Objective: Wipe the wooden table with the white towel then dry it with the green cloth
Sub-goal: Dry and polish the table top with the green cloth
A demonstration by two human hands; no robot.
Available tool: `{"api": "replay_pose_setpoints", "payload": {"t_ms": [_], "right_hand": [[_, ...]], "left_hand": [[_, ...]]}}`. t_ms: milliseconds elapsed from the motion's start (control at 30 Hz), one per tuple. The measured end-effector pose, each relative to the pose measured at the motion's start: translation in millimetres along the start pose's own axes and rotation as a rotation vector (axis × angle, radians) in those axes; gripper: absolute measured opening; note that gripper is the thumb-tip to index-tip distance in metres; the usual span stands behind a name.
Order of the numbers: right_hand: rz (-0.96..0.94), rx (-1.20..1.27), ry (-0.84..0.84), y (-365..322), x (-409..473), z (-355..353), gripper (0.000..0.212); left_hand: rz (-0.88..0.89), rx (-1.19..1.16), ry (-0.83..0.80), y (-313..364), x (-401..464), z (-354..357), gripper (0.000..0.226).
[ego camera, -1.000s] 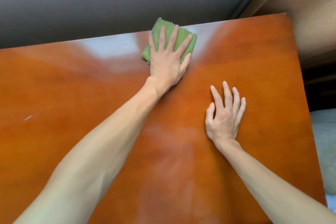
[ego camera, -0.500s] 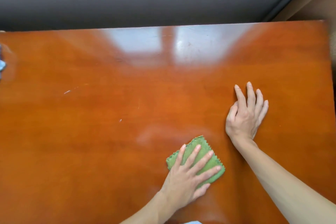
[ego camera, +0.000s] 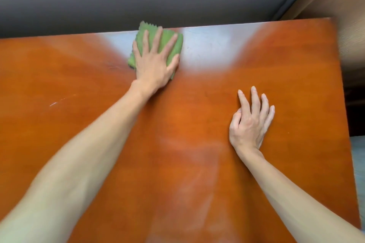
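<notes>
Pressed flat with fingers spread, the left hand (ego camera: 153, 65) pins the green cloth (ego camera: 169, 42) against the wooden table (ego camera: 276, 61) rather than gripping it; the palm covers the cloth's near half, and the fingertips stop just short of its far edge. Folded into a thick, roughly square pad of soft, nappy fabric, the cloth has a zigzag-cut edge (plainest at its far left corner); it lies at the table's far edge, left of centre, its far corner just overhanging; its slightly longer axis runs near to far, tilted a little to the right. Glossy orange-brown wood shows a pale reflection on either side of the cloth and a small white scratch (ego camera: 53, 103) at the left. Resting palm down on bare wood well to the right, the right hand (ego camera: 249, 124) holds nothing, its fingers loosely spread and pointing far.
</notes>
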State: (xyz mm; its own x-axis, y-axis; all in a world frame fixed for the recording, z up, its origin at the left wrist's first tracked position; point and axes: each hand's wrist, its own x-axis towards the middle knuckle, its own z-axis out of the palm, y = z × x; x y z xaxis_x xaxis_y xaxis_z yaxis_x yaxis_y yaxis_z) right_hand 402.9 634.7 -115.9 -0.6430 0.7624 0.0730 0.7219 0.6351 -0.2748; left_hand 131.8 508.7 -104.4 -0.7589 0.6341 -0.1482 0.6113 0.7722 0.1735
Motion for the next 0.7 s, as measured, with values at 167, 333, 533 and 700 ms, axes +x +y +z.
{"api": "replay_pose_setpoints", "payload": {"t_ms": [167, 333, 533, 700], "right_hand": [[-0.016, -0.017, -0.004, 1.7, -0.1, 0.9, 0.052], [-0.021, -0.068, -0.043, -0.5, -2.5, 0.3, 0.052], [0.010, -0.086, -0.026, -25.5, -12.3, 0.7, 0.052], [-0.152, 0.029, -0.078, -107.0, -51.1, 21.6, 0.054]], "left_hand": [[0.044, 0.018, -0.007, 38.6, -9.3, 10.4, 0.058], [0.269, 0.009, 0.034, 58.9, -125.0, 35.7, 0.057], [0.398, 0.043, -0.036, 21.5, -265.3, 46.6, 0.060], [0.499, 0.098, -0.065, -36.8, -311.1, 45.1, 0.063]]}}
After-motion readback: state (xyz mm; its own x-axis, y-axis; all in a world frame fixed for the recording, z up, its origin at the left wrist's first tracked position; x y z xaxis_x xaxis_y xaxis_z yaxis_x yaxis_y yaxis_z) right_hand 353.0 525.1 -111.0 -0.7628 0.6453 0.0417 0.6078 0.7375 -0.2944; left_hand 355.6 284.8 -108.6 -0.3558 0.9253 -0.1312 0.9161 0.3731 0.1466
